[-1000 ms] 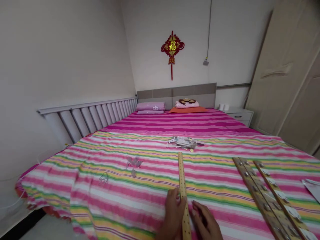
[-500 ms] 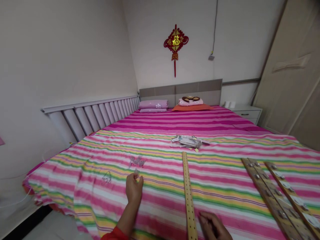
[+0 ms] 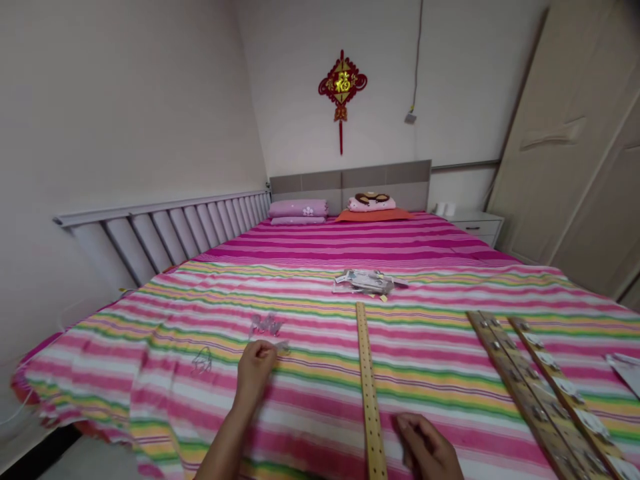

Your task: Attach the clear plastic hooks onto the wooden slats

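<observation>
A small clear plastic bag [image 3: 283, 347] sticks out at the fingertips of my left hand [image 3: 256, 368], which is closed in a pinch just above the striped cloth. Beyond it lies a little pile of similar clear bags [image 3: 266, 325]. My right hand [image 3: 429, 445] is at the bottom edge with its fingers curled; whatever they might hold is hidden. Left of that hand, apart from it, a long pale wooden strip [image 3: 371, 393] with rows of holes lies lengthwise on the cloth.
Thin clear loops [image 3: 203, 360] lie at left. Brown strips [image 3: 530, 387] carrying small metal pieces lie at right, with a white packet [image 3: 625, 370] beyond. A bundle of plastic packets [image 3: 367, 283] sits mid-bed. A radiator [image 3: 175, 227] runs along the left wall.
My left hand has turned, and the small bag at its fingertips has shifted right. My right hand stays beside the strip. The view has swung slightly right, bringing the white packet into sight.
</observation>
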### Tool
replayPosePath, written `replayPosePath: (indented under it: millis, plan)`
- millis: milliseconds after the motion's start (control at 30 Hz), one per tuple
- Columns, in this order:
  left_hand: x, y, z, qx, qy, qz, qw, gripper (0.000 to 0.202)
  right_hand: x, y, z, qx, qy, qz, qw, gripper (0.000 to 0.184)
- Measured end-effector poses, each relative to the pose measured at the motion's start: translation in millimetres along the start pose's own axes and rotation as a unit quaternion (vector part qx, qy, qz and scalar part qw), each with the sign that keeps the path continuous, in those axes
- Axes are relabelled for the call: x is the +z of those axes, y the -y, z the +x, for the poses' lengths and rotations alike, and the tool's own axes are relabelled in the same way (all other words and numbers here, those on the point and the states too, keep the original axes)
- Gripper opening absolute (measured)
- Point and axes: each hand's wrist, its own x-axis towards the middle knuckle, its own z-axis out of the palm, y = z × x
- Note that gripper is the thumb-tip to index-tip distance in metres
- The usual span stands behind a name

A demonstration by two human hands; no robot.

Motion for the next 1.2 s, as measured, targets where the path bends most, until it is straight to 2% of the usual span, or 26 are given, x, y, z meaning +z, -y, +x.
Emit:
replayPosePath:
  millis: [100, 200, 333, 467, 567, 667, 733, 767, 867, 967, 1067, 1200]
  plan:
    - [0.0, -31.5, -4.3, 0.027, 0.136, -0.044, 0.989, 0.014, 3.7, 17.3, 6.3, -0.013, 0.028, 0.004, 0.999, 0.033]
    - [6.3, -66.8, -13.6, 0.051, 0.262, -0.080, 0.960, 0.009, 14.8, 37.2, 14.9, -0.088, 0.072, -0.031, 0.993, 0.029]
    - [20.7, -102.6, -27.1, 0.073, 0.340, -0.088, 0.934, 0.004, 30.2, 59.9, 26.6, -0.204, 0.109, -0.102, 0.967, 0.021]
    - [34.3, -119.4, -34.8, 0.083, 0.382, -0.096, 0.915, 0.006, 34.0, 70.5, 33.9, -0.244, 0.132, -0.150, 0.949, 0.014]
    - [42.5, -124.2, -36.2, 0.089, 0.390, -0.129, 0.907, 0.008, 31.6, 70.4, 35.7, -0.239, 0.153, -0.175, 0.943, 0.015]
    - [52.5, -124.2, -33.5, 0.086, 0.391, -0.145, 0.905, 0.007, 30.1, 65.3, 39.4, -0.217, 0.149, -0.167, 0.950, 0.019]
    - [62.3, -121.0, -29.5, 0.051, 0.377, -0.152, 0.912, 0.006, 30.5, 61.0, 46.2, -0.187, 0.138, -0.132, 0.964, 0.023]
    - [68.6, -118.3, -27.2, 0.022, 0.363, -0.163, 0.917, 0.013, 31.1, 59.0, 51.4, -0.166, 0.134, -0.105, 0.971, 0.025]
    - [92.9, -107.2, -20.5, -0.086, 0.314, -0.230, 0.917, 0.034, 34.0, 55.4, 73.5, -0.092, 0.121, -0.011, 0.988, 0.032]
    - [123.4, -95.8, -15.3, -0.176, 0.294, -0.298, 0.891, 0.039, 38.1, 54.1, 101.1, -0.055, 0.088, 0.053, 0.993, 0.032]
    - [154.3, -88.9, -8.4, -0.214, 0.282, -0.350, 0.868, 0.040, 43.8, 51.2, 128.3, -0.028, 0.057, 0.082, 0.995, 0.028]
    - [187.5, -86.0, 7.3, -0.223, 0.253, -0.369, 0.866, 0.036, 51.2, 43.3, 161.0, -0.013, 0.035, 0.092, 0.995, 0.023]
